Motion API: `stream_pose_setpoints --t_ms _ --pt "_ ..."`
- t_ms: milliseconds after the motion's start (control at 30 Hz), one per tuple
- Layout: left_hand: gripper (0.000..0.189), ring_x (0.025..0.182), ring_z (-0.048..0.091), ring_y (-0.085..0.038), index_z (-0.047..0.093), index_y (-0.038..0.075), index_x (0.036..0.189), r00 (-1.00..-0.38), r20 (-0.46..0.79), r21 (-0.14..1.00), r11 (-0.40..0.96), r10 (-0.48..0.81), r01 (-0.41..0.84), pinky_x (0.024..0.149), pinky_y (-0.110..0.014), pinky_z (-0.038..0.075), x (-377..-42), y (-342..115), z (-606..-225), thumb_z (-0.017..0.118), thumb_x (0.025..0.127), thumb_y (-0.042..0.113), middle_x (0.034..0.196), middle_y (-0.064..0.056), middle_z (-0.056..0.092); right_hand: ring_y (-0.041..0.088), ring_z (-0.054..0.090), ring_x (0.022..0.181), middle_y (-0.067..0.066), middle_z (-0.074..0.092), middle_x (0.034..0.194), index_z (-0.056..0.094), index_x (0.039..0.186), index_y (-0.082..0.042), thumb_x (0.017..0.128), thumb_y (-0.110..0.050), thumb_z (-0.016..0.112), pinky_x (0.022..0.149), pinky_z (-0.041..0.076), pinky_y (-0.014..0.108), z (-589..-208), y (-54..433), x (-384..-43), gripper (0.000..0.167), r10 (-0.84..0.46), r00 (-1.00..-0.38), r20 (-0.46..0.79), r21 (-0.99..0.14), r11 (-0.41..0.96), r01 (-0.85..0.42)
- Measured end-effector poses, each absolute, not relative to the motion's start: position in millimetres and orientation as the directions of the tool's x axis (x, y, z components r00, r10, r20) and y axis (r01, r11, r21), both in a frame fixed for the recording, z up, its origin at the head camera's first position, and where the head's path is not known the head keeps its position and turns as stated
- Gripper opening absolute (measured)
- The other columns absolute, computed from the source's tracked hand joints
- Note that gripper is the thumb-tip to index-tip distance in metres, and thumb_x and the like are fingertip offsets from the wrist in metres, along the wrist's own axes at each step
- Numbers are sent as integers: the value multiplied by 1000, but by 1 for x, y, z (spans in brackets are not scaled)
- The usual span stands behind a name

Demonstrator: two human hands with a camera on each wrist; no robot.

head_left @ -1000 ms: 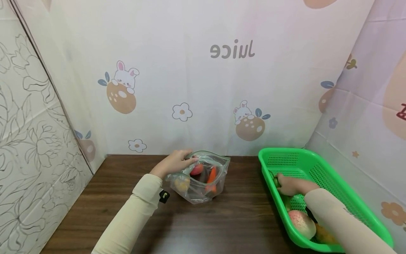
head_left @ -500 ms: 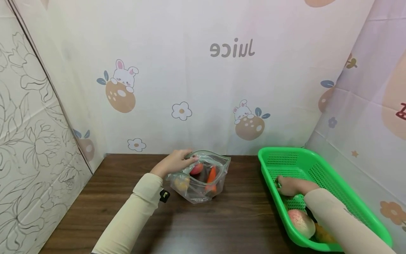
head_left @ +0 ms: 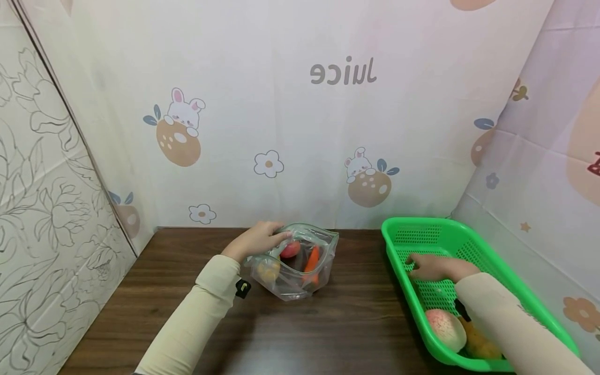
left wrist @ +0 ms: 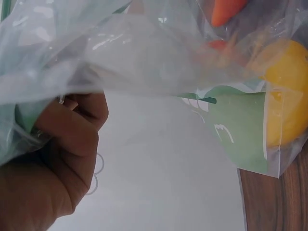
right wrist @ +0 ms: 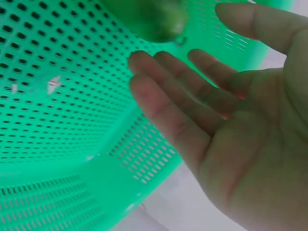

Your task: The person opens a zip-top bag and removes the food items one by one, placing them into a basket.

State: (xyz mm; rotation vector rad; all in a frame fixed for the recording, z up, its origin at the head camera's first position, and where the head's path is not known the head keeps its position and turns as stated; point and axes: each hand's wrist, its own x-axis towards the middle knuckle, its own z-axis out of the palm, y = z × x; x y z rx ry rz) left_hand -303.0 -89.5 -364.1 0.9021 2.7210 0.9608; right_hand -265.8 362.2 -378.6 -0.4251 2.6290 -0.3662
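With curled fingers my left hand [head_left: 258, 240] grips the rim of a clear zip bag [head_left: 290, 293] on the table. Inside the bag show a carrot [head_left: 312, 259], a round red fruit [head_left: 291, 249], a dark thing partly hidden, and a yellow fruit [left wrist: 288, 91] seen close in the left wrist view. My right hand [head_left: 433, 267] reaches into a green plastic basket [head_left: 417, 223], by its left wall. In the right wrist view its fingers are loosely extended, apart from a rounded green fruit or vegetable [right wrist: 156, 21] just beyond the fingertips; the rest of that is out of frame.
A pink and white peach-like fruit [head_left: 445, 330] and a yellow-orange one [head_left: 480, 344] lie at the basket's near end, the latter partly behind the right forearm. Printed cloth walls [head_left: 300, 114] stand behind and beside the dark wooden table [head_left: 328, 333].
My right hand shifts slightly up and right from the basket's left wall. The yellow-orange fruit shows more. The bag's rim moves slightly; the left hand keeps its place.
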Motion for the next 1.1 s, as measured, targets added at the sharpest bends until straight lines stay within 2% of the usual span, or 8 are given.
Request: stream_pose_setpoints --t_ms 67,267,533,600,800,1100 --pt "29 70 53 -14 65 8 104 -819 76 599 630 569 494 71 -36 45 -303 -89 -363 52 106 34 76 0 55 47 56 113 30 57 123 50 129 9 101 -20 58 85 49 56 -372 360 -265 41 -363 -863 -352 -333 910 -247" --pt "32 66 53 -16 65 6 109 -822 59 614 629 566 477 68 -36 46 -303 -88 -363 50 107 34 75 -4 58 35 61 103 21 62 117 56 121 4 101 -15 58 79 51 49 -356 344 -261 28 -430 -870 -241 -351 875 -335" --pt "33 78 57 -15 66 10 122 -824 70 604 633 563 484 78 -39 48 -304 -87 -364 51 107 35 89 -5 65 31 63 103 16 64 116 59 119 1 101 -14 57 81 52 46 -338 318 -257 23 -498 -852 -159 -334 839 -429" --pt "34 78 56 -15 66 9 120 -824 70 603 634 562 484 77 -39 48 -304 -86 -364 51 106 36 88 -5 64 30 62 104 14 65 117 60 119 0 102 -15 58 82 52 46 -333 309 -255 23 -512 -845 -154 -330 833 -445" --pt "35 68 51 -15 65 5 105 -817 76 603 626 572 494 70 -37 45 -304 -87 -364 51 106 37 73 -1 52 24 63 101 5 66 113 64 118 -5 102 -18 59 84 53 44 -316 277 -246 22 -578 -808 -112 -304 794 -526" --pt "34 67 48 -14 62 6 95 -818 89 607 620 569 497 70 -36 43 -305 -88 -366 53 106 37 71 1 47 9 62 88 -4 65 103 67 110 -11 101 -14 60 78 53 35 -297 238 -233 12 -669 -743 -34 -260 723 -639"
